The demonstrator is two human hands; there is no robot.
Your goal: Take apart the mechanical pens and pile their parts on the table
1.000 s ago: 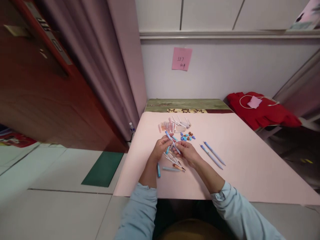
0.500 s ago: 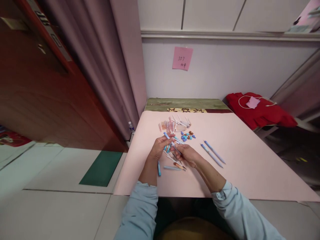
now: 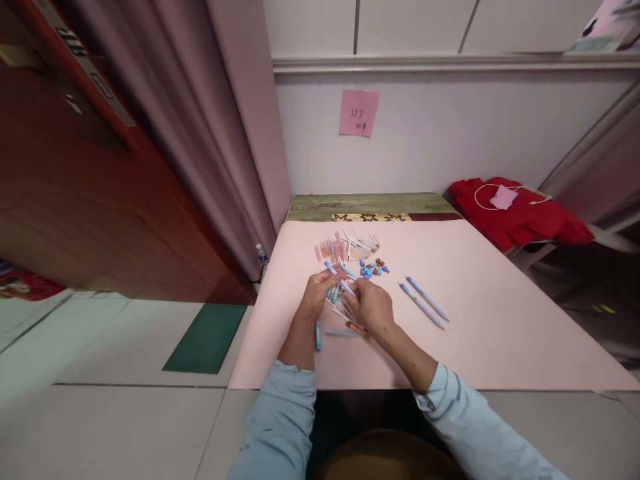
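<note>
My left hand (image 3: 316, 294) is closed around a light blue pen barrel (image 3: 331, 269) that sticks up and away from my fingers. My right hand (image 3: 371, 307) is closed and pinches the near end of the same barrel from the right. Both hands hover over a small heap of pen parts (image 3: 341, 310) on the pink table cover (image 3: 480, 340). A short blue piece (image 3: 317, 335) and a pale blue barrel (image 3: 341, 332) lie just below my hands.
Two assembled blue pens (image 3: 423, 301) lie to the right. Small blue and brown caps (image 3: 373, 269) and clear tubes and refills (image 3: 345, 248) lie beyond my hands. A red cloth (image 3: 520, 213) sits at the far right, a pink note (image 3: 359, 113) on the wall.
My right hand has moved left and closer to my left hand, covering more of the parts heap. The view has tilted slightly.
</note>
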